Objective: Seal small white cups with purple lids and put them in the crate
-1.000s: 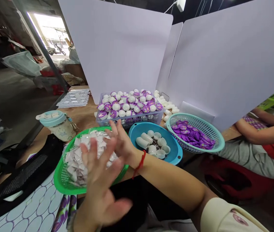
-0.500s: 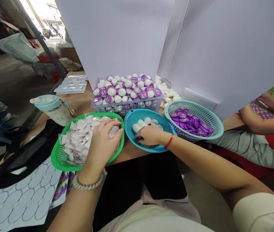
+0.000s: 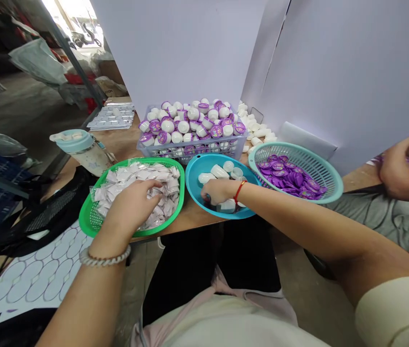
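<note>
Wooden tabletop [image 3: 125, 147]: my right hand [image 3: 218, 190] sits among white cups [image 3: 219, 171] in the blue bowl [image 3: 191, 185], grip hidden. Left of the bowl, my left hand [image 3: 132, 207] curls onto sachets [image 3: 161, 180] in the green basket [image 3: 86, 219], and I cannot tell whether it grasps any. Purple lids [image 3: 291, 178] fill the teal basket [image 3: 334, 193] right of it.

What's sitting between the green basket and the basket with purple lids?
A blue bowl of white cups, with the right hand inside it, in the head view.

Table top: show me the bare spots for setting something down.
Bare wood lies between the bottle, the sheet stack and the crate; a strip also right of the teal basket. Crowded: green basket, blue bowl and teal basket sit rim to rim.
</note>
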A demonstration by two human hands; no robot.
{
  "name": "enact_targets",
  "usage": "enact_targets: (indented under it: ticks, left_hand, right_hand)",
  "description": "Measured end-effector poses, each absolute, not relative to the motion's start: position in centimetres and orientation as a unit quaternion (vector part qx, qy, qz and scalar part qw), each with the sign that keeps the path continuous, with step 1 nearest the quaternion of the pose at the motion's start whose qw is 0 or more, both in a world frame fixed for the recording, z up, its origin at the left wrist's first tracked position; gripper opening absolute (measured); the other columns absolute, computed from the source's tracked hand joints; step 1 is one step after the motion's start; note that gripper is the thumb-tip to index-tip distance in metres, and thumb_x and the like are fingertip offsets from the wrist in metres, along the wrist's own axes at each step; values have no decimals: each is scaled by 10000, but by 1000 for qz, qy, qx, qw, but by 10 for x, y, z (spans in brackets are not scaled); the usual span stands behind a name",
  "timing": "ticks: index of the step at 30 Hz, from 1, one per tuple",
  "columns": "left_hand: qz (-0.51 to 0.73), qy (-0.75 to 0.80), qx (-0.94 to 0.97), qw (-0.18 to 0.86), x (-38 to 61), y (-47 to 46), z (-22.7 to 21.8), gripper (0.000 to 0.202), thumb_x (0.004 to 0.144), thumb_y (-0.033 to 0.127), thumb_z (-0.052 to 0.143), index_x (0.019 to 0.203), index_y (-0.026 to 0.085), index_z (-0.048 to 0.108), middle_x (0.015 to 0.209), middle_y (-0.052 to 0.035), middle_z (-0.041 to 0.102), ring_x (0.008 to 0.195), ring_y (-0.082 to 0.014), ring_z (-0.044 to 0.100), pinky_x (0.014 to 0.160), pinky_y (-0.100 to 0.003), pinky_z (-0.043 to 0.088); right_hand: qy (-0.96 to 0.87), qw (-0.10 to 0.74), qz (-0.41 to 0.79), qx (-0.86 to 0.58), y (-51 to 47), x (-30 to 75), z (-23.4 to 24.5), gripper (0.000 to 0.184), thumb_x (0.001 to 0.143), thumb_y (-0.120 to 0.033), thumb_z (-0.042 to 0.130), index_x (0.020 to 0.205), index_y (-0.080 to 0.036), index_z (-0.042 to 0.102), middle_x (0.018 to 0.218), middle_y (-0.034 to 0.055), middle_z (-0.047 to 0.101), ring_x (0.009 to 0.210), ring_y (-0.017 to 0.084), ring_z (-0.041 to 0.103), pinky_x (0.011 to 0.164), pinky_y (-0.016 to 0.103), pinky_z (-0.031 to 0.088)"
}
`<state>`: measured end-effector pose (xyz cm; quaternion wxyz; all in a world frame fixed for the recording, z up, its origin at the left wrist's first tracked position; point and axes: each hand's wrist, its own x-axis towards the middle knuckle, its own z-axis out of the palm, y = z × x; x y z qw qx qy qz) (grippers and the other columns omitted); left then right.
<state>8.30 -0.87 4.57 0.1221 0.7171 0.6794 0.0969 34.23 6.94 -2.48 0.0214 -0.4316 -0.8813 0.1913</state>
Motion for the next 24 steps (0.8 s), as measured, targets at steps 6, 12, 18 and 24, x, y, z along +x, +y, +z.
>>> enact_targets:
  ticks: [6,12,18,24]
  left_hand:
    - [16,654,736,175,62,-2,34,336,809,283,663,1085,264,853,1028,-55,869,938,-335,806,840,-385,580]
    - [31,617,770,162,98,-10,32,296,913,308,617,1107,247,832,1137,-58,849,1030,-300,781,891,-369,570]
    - [97,622,775,53,172,-15,40,374,1001,343,566,1263,157,758,1286,-197,719,1266,-412,601,1057,-525,494]
    - [44,587,801,109,214,5,19,289,843,437,803,664,212,766,985,-170,792,1188,-449,650,1098,-651,409]
  right_hand:
    - [-844,93,270,-455,64,387,-1,18,915,-179,725,916,-164,736,848,5,747,749,144,682,694,263,535]
    - [-736,250,397,-489,42,420,6,105,808,-273,707,882,-201,723,741,-3,746,675,164,704,610,251,505]
    - [-684,328,399,-515,25,433,-3,195,812,-383,763,848,-200,707,827,34,757,778,198,721,669,278,544]
    - [-707,338,313,-536,17,440,-3,223,878,-422,714,887,-200,699,783,25,710,694,177,639,627,285,484]
